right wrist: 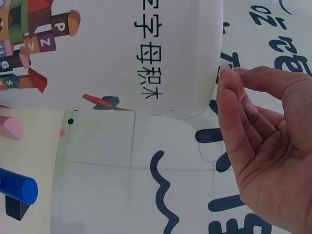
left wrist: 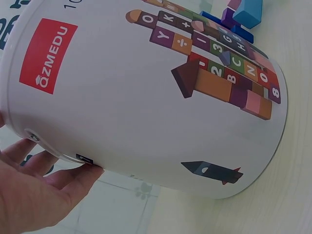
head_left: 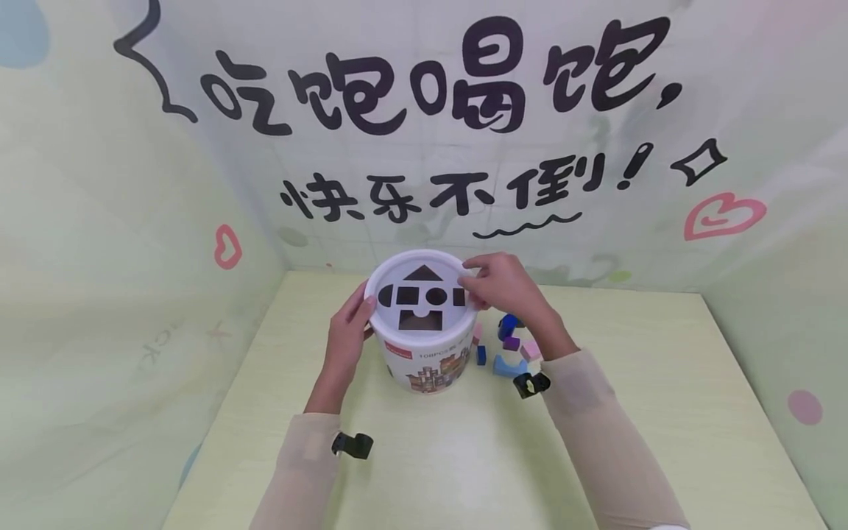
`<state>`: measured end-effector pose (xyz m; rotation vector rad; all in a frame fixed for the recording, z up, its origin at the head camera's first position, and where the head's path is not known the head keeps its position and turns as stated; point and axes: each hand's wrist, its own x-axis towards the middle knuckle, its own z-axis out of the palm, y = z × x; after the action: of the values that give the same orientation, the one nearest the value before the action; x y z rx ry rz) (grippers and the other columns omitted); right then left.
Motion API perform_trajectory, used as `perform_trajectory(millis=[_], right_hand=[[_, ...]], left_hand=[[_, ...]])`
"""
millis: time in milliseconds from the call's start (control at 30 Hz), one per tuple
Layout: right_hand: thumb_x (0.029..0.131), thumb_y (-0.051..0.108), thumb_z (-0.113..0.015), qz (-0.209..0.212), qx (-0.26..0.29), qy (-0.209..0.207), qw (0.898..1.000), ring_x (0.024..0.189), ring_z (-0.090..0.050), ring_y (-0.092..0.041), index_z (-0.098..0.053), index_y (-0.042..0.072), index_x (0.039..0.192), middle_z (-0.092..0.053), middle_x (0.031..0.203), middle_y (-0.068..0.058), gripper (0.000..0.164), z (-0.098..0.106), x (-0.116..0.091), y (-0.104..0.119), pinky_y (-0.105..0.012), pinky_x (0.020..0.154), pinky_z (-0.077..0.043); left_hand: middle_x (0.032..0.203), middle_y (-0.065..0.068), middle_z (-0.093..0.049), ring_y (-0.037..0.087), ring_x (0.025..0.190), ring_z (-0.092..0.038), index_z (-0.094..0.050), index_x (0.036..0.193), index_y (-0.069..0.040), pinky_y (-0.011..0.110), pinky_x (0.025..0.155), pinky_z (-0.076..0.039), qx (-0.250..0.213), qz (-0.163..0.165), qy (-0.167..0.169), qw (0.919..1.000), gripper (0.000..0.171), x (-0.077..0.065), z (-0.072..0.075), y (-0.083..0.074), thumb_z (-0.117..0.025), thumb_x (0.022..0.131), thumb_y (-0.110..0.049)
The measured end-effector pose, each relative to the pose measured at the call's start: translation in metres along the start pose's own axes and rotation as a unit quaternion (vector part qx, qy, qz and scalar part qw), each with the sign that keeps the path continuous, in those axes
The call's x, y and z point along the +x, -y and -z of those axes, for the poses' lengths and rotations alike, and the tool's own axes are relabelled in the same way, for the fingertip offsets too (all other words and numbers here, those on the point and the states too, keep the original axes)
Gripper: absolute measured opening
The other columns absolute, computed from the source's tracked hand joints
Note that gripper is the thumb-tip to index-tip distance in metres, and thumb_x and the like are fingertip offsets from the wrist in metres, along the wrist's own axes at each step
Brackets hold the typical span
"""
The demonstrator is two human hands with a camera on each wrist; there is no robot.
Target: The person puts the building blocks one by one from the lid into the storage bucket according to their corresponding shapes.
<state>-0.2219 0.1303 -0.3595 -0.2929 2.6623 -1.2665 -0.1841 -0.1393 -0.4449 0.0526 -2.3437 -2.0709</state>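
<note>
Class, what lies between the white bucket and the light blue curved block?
In the head view, a small dark blue block lies between the bucket and the curved block.

Pale tbl [head_left: 437, 456] has wht tub [head_left: 424, 357] & sm. blocks [head_left: 511, 343] on it.

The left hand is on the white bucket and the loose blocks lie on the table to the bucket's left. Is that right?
Not quite: the loose blocks lie on the table to the bucket's right, as the head view shows. The left hand is on the bucket, as you say.
</note>
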Motion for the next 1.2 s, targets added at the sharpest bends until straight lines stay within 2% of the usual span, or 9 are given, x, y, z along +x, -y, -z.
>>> perform_trajectory(millis=[133,300,500,867,1067,1200], right_hand=[[0.093,0.021,-0.063,-0.008,0.007,-0.001,1.000,0.058,-0.067,-0.020,-0.062,0.002,0.127,-0.070,0.072,-0.009,0.039,0.003,-0.003,-0.007,-0.037,0.061,-0.061],[0.093,0.021,-0.063,-0.022,0.019,-0.005,1.000,0.060,-0.068,-0.020,-0.060,0.001,0.129,-0.070,0.074,-0.012,0.041,0.006,-0.007,-0.016,-0.031,0.058,-0.060],[0.094,0.023,-0.062,-0.029,0.030,-0.012,0.999,0.060,-0.068,-0.019,-0.058,0.000,0.132,-0.069,0.073,-0.012,0.044,0.005,-0.011,-0.027,-0.031,0.059,-0.060],[0.096,0.032,-0.060,-0.036,0.078,-0.019,0.996,0.063,-0.068,-0.022,-0.062,0.003,0.127,-0.069,0.075,-0.014,0.042,-0.004,-0.016,-0.049,-0.034,0.062,-0.061],[0.095,0.028,-0.061,-0.040,0.095,-0.020,0.994,0.061,-0.068,-0.023,-0.064,0.002,0.123,-0.069,0.076,-0.019,0.038,-0.009,-0.019,-0.058,-0.033,0.061,-0.061],[0.095,0.026,-0.061,-0.044,0.090,-0.012,0.995,0.060,-0.067,-0.020,-0.063,0.000,0.124,-0.070,0.074,-0.017,0.039,-0.016,-0.018,-0.068,-0.032,0.060,-0.060]], left_hand=[[0.143,-0.001,-0.053,0.022,0.125,-0.055,-0.045,0.145,-0.036,0.043,0.099,-0.051,0.000,-0.001,-0.004,1.0000,0.053,0.000,-0.001,0.000,-0.053,0.095,-0.054],[0.143,-0.003,-0.053,0.021,0.125,-0.056,-0.047,0.144,-0.037,0.042,0.098,-0.051,-0.007,-0.004,-0.003,1.0000,0.053,0.001,-0.002,0.002,-0.054,0.094,-0.055],[0.144,0.000,-0.052,0.024,0.126,-0.055,-0.045,0.145,-0.034,0.044,0.099,-0.050,-0.007,-0.010,-0.002,0.9999,0.055,0.001,-0.004,0.003,-0.053,0.095,-0.055],[0.142,-0.001,-0.053,0.022,0.124,-0.057,-0.047,0.143,-0.036,0.042,0.099,-0.051,-0.011,-0.010,0.000,0.9999,0.050,0.002,-0.002,0.003,-0.053,0.096,-0.052],[0.143,0.003,-0.053,0.023,0.123,-0.057,-0.047,0.143,-0.036,0.043,0.099,-0.050,-0.010,-0.008,0.004,0.9999,0.048,0.002,-0.001,0.002,-0.052,0.097,-0.050],[0.142,0.006,-0.053,0.024,0.122,-0.058,-0.047,0.143,-0.035,0.043,0.100,-0.050,-0.012,-0.010,0.005,0.9999,0.047,0.002,-0.001,0.002,-0.052,0.098,-0.048]])
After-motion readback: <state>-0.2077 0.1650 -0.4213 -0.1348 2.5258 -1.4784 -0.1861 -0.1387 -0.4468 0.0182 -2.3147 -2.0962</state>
